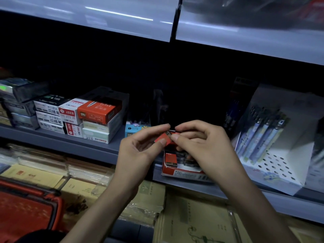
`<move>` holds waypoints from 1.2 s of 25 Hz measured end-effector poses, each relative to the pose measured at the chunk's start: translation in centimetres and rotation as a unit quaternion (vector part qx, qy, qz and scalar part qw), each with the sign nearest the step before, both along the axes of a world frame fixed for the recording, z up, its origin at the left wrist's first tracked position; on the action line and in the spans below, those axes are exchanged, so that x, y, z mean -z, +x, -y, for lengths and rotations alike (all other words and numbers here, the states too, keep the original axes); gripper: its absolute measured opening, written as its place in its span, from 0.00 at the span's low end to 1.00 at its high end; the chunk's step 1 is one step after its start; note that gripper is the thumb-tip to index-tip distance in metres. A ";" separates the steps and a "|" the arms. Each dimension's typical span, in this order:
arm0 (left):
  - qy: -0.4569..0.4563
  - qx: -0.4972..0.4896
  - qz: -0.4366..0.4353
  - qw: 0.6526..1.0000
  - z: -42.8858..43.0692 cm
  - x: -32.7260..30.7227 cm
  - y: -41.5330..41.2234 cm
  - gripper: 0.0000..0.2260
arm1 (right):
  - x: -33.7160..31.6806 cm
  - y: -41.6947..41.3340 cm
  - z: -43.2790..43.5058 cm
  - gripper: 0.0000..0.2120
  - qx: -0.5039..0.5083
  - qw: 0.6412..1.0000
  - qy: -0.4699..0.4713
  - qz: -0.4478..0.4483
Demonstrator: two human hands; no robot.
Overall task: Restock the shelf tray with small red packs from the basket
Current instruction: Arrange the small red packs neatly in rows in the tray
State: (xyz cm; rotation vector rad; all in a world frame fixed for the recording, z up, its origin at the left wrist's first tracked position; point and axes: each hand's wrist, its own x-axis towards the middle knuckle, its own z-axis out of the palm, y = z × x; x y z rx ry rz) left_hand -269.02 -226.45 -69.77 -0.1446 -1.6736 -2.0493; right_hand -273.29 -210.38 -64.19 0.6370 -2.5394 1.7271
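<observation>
Across the middle, the grey shelf [98, 146], with stacked pen boxes [98, 111] to the left and a white display stand [273, 165] of pens to the right. Down at the lower left, well apart from both hands, the red basket [26, 211]; contents not readable from here. At the shelf's front edge, the shelf tray [182, 171]: an open red-and-white carton, partly hidden under the right hand, with at least one standing pack [171, 159] on end at its left side.

Just above that tray, left hand [140, 149] and right hand [201, 148] close together, meeting on one small red pack [163, 138]. Pinched at its left end between left thumb and forefinger, and at its right end between right thumb and forefinger. Other fingers [162, 142] loosely curled, gripping nothing. Perhaps a second pack behind the first; cannot tell.

Long axis of the held pack roughly left to right, left end dipped a little. Tray straight below and slightly to the right, so nearer the right hand.

Judged next: let go with the left, turn the pack on end to match the one in the tray, lower it in beside that one. Likely snag: the carton's rim, in a dim and narrow slot.
</observation>
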 end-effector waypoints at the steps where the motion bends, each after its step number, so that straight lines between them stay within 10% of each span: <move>1: -0.008 0.003 -0.005 1.000 -0.1 0.0 0.0 0.15 | 0.1 -0.1 0.1 0.09 -0.002 1.000 0.000 -0.007; 15: 0.049 -0.002 0.021 0.999 0.1 -0.2 -0.5 0.14 | -0.4 -0.9 -1.0 0.14 -0.064 0.997 -0.037 0.024; 25: -0.021 -0.008 0.022 1.000 -1.1 0.1 -0.7 0.13 | -0.4 -0.3 -3.1 0.09 -0.016 0.966 0.062 -0.252; 30: -0.015 -0.065 0.024 0.998 -1.5 0.9 -0.9 0.10 | -0.6 0.0 -4.6 0.07 -0.025 0.964 0.147 -0.220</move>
